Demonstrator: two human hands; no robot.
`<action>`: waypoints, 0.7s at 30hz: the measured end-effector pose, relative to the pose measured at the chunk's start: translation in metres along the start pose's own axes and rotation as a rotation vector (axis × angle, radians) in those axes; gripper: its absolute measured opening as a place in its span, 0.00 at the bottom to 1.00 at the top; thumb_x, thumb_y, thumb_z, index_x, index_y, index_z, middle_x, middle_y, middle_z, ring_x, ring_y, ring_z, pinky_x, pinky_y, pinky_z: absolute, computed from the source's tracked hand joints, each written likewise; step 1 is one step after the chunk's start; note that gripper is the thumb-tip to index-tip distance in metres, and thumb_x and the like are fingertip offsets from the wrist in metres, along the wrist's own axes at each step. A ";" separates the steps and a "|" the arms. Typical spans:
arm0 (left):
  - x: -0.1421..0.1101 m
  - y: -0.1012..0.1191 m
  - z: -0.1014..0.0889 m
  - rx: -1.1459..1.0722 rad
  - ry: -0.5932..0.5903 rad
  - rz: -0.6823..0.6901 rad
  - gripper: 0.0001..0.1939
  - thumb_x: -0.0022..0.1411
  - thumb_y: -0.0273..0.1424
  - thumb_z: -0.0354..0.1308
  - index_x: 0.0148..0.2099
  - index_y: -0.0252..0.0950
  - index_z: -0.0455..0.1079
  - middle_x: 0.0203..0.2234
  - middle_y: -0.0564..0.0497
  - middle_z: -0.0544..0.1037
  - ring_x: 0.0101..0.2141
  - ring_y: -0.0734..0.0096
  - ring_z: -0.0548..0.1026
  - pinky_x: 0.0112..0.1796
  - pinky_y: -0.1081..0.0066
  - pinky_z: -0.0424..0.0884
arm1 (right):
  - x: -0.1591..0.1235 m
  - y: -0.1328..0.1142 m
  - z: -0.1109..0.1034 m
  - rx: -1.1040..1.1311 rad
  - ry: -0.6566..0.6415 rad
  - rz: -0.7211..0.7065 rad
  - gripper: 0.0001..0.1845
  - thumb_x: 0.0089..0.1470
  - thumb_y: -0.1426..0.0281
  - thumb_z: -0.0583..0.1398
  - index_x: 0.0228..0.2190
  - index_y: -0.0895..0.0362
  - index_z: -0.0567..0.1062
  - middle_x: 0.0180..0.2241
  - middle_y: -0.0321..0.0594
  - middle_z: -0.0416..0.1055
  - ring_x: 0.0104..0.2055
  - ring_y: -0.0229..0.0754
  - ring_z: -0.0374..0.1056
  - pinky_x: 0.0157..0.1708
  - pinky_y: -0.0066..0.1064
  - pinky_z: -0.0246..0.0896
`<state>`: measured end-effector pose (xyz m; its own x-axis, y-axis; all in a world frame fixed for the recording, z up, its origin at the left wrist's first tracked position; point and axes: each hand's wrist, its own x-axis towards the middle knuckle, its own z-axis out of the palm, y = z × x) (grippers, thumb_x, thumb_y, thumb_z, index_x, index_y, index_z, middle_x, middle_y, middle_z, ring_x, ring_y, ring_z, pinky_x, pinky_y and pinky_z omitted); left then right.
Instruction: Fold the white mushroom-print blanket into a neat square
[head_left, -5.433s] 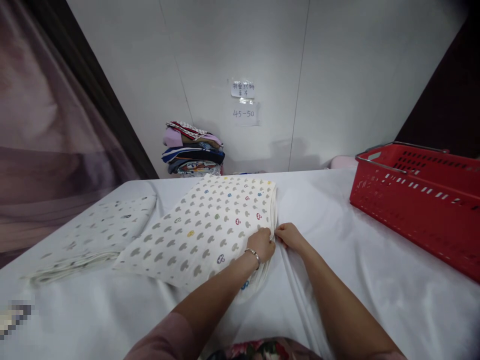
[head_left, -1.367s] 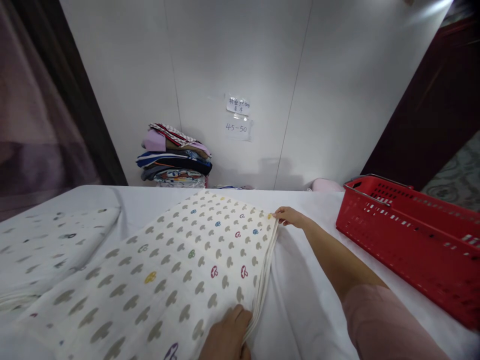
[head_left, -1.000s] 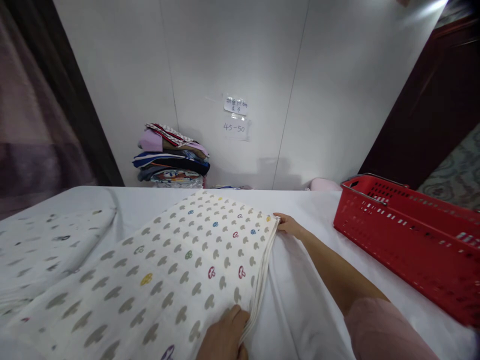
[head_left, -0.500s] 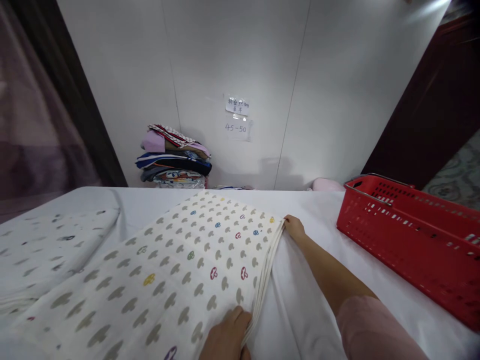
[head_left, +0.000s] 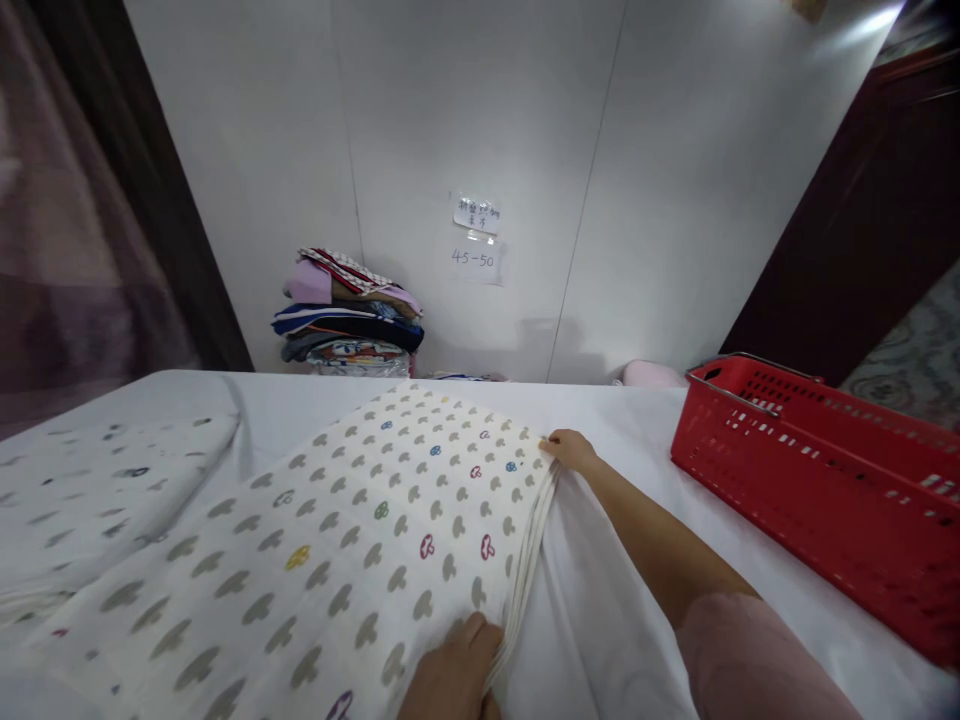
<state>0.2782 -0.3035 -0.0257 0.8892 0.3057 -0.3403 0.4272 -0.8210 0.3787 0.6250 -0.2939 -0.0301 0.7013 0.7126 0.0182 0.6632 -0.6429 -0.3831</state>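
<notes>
Head view: spotted cloth (head_left: 105, 490) far L of frame, folded. Next, mushroom-print cloth (head_left: 352, 540), ctr to lower L, flat on white-covered table (head_left: 630, 420). Lies L of both hands, neither nearer, both on its layered R edge, which slants from just R of ctr down to bottom ctr. Long axis: can't tell from where I stand, near end cut off. L hand (head_left: 454, 670), bottom ctr, back up, thumb & fingers gripping that edge. R hand (head_left: 571, 448), R of ctr, pinching far corner, forearm slanting up-L from lower R. Red basket (head_left: 810, 490) far R, apart.

Mushroom-print cream cloth (head_left: 390, 510), layered, flat on white sheet (head_left: 600, 560).
</notes>
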 end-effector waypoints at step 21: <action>-0.012 0.007 -0.004 0.058 -0.065 0.054 0.20 0.59 0.26 0.42 0.52 0.40 0.64 0.48 0.45 0.67 0.43 0.61 0.69 0.41 0.64 0.67 | 0.026 0.005 -0.008 -0.068 0.082 0.152 0.13 0.58 0.64 0.50 0.37 0.55 0.72 0.40 0.42 0.71 0.42 0.40 0.66 0.36 0.29 0.58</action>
<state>0.2709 -0.3108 -0.0151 0.8974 0.2295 -0.3767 0.3667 -0.8628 0.3479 0.6486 -0.2812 -0.0244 0.8117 0.5827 0.0412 0.5625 -0.7606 -0.3241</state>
